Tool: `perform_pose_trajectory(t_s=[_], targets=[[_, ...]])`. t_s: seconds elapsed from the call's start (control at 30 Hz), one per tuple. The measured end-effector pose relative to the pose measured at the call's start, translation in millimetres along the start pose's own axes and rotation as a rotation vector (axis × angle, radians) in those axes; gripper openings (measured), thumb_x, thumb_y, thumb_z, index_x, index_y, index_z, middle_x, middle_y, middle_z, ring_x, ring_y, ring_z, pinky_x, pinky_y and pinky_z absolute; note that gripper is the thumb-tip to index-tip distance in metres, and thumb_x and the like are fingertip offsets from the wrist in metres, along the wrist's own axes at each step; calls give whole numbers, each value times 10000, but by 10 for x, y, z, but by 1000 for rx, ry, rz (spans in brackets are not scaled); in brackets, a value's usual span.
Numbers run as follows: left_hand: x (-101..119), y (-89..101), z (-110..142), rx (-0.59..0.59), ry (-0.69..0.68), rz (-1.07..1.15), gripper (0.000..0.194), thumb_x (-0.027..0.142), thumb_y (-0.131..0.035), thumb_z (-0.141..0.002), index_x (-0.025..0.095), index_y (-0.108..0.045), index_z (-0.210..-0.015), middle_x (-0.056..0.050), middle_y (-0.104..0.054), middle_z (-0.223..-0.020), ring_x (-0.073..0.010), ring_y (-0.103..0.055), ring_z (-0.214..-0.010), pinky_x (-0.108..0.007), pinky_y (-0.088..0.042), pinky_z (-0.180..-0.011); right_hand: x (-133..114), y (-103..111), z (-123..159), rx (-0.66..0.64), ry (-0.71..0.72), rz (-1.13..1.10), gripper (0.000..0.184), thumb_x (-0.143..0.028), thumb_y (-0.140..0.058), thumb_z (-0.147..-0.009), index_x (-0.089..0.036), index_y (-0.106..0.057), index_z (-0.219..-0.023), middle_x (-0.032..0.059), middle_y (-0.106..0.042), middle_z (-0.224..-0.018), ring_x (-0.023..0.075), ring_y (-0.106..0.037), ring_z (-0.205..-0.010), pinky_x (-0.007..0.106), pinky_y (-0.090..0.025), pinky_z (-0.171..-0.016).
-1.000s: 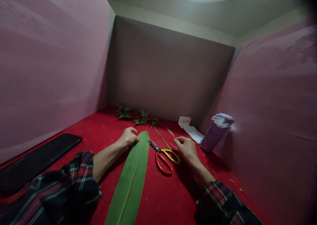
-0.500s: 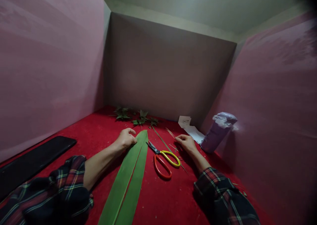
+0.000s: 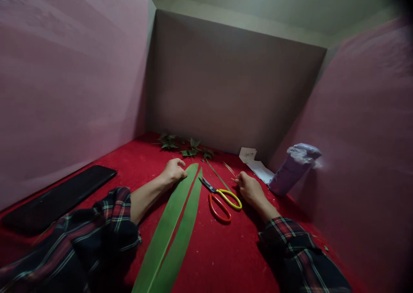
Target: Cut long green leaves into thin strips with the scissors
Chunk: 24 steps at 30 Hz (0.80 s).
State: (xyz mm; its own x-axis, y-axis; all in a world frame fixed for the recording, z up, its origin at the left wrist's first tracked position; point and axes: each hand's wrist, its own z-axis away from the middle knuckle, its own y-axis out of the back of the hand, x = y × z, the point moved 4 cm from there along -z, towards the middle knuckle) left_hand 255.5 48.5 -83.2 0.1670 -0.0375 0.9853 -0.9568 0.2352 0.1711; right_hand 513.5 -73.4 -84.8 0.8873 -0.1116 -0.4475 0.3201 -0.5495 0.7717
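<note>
A long green leaf [image 3: 176, 215] runs from the bottom of the view up to its tip, split lengthwise into two strips joined lower down. My left hand [image 3: 173, 171] is at the left edge of the leaf near the tip, thumb and fingers closed on that edge. To the right of the leaf lie scissors [image 3: 222, 198] with one red and one yellow handle, blades slightly apart. My right hand [image 3: 251, 189] is closed in a pinch beside several thin wooden sticks [image 3: 229, 168]; what its fingertips hold is too small to make out.
Leafy sprigs [image 3: 192, 146] lie at the back of the red cloth [image 3: 222, 250], with a narrow green strip [image 3: 217, 174] beside them. White papers [image 3: 260, 170] and a purple plastic-wrapped pack [image 3: 292, 168] stand at the right. A black flat object [image 3: 61, 198] lies left. Pink walls rise at both sides.
The leaf's two strips have come apart at the tip. My right hand's fingers have curled in from a looser reach by the sticks. The whole view has shifted slightly.
</note>
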Motion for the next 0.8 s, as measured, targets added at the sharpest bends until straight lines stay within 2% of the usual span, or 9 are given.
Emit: perform_pose_trajectory(t_s=[0.13,0.23,0.33,0.43,0.5,0.57,0.67,0.8], targets=[[2,18,-44,10,-52,-53,307,-9,-606,-516,138,-522,-773,64,-498,-450,-95,-461,-429,-197,-346,-446,-311,63,60,107,58,-89,56,-209,-504,-770,-194,-557,-777,52,-623,-713,195,-565,-665,269,-359,-609],[-18,38,-80,30,-77,-85,310,-7,-619,-513,135,-537,-775,59,-507,-462,-99,-484,-459,-201,-370,-481,-597,3,169,105,107,-205,121,-252,-484,-790,-190,-559,-862,44,-635,-728,179,-586,-645,261,-412,-589],[-42,57,-118,66,-96,-107,319,15,-644,-508,138,-552,-788,54,-519,-486,-104,-501,-485,-208,-383,-506,-900,-96,344,28,144,-347,114,-289,-479,-814,-195,-542,-802,-12,-580,-601,126,-546,-506,230,-425,-510],[-49,70,-147,103,-118,-119,342,49,-659,-520,143,-557,-832,47,-537,-530,-101,-511,-505,-207,-389,-521,-1195,-186,549,-170,88,-775,94,-266,-533,-793,-187,-511,-748,-29,-550,-549,114,-538,-473,213,-420,-443],[-45,69,-154,118,-131,-124,364,73,-661,-534,147,-553,-874,43,-550,-561,-99,-517,-515,-205,-394,-528,-1377,-200,679,-270,56,-982,105,-262,-546,-795,-179,-505,-744,-8,-581,-600,124,-572,-514,211,-434,-431],[-37,58,-150,118,-141,-130,389,89,-656,-548,151,-544,-914,40,-562,-585,-96,-523,-524,-202,-398,-534,-1516,-178,785,-306,71,-1087,101,-256,-539,-813,-172,-517,-762,1,-599,-627,118,-579,-521,218,-454,-460],[-30,24,-124,82,-143,-144,409,80,-640,-557,151,-527,-943,45,-563,-581,-93,-524,-513,-197,-402,-527,-1608,-160,887,-331,122,-1083,88,-244,-528,-833,-173,-524,-781,5,-614,-658,104,-572,-537,215,-451,-498],[-43,-30,-77,-19,-104,-183,416,21,-574,-570,131,-497,-964,60,-538,-511,-94,-486,-412,-206,-389,-454,-1588,-221,928,-403,147,-981,83,-228,-492,-851,-189,-486,-777,-1,-611,-699,108,-586,-576,211,-434,-516]])
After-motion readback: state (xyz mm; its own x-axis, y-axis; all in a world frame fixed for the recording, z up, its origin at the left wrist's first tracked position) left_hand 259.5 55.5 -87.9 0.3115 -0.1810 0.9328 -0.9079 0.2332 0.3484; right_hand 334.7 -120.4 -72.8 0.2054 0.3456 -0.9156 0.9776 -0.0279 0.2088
